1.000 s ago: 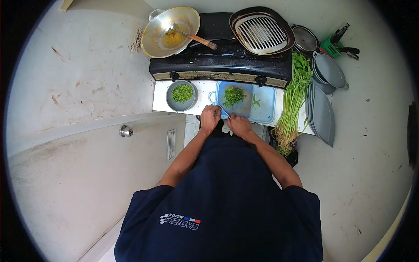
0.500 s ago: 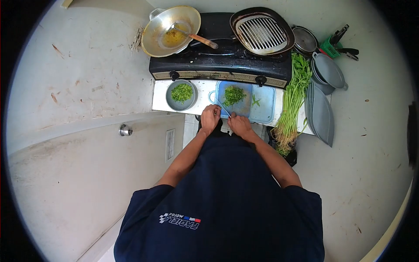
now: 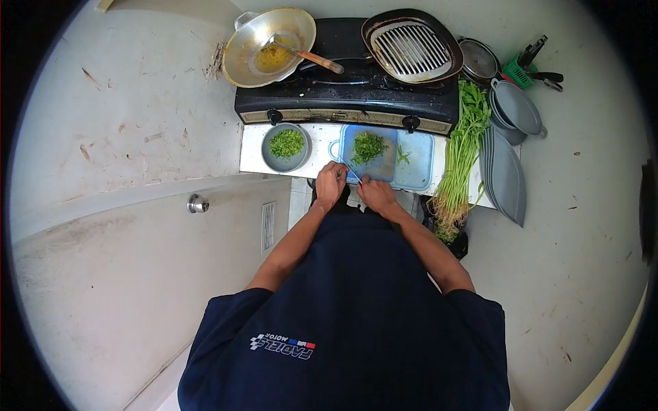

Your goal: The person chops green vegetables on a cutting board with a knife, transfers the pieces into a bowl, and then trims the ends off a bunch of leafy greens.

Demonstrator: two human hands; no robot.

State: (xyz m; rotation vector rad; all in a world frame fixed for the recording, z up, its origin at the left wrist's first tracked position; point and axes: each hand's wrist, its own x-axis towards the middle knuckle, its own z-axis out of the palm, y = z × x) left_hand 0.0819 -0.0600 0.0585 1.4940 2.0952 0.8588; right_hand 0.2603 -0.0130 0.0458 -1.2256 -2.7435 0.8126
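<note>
My right hand (image 3: 376,194) is closed on a knife (image 3: 351,170) at the near edge of the blue cutting board (image 3: 417,171). The blade points up and left toward my left hand (image 3: 331,183). That hand has its fingers pressed together by the board's near left corner, and what they hold is too small to make out. Chopped greens (image 3: 368,147) lie in a pile on the board, with a few loose leaves (image 3: 403,156) to their right. Left of the board stands a grey bowl (image 3: 265,155) with more chopped greens (image 3: 286,144).
Behind the board is a black stove (image 3: 343,101) bearing a wok (image 3: 236,58) with a ladle and a grill pan (image 3: 449,42). On the right are long leafy stalks (image 3: 460,161), grey plates (image 3: 506,179), grey bowls (image 3: 521,113) and a green basket (image 3: 515,74) of utensils.
</note>
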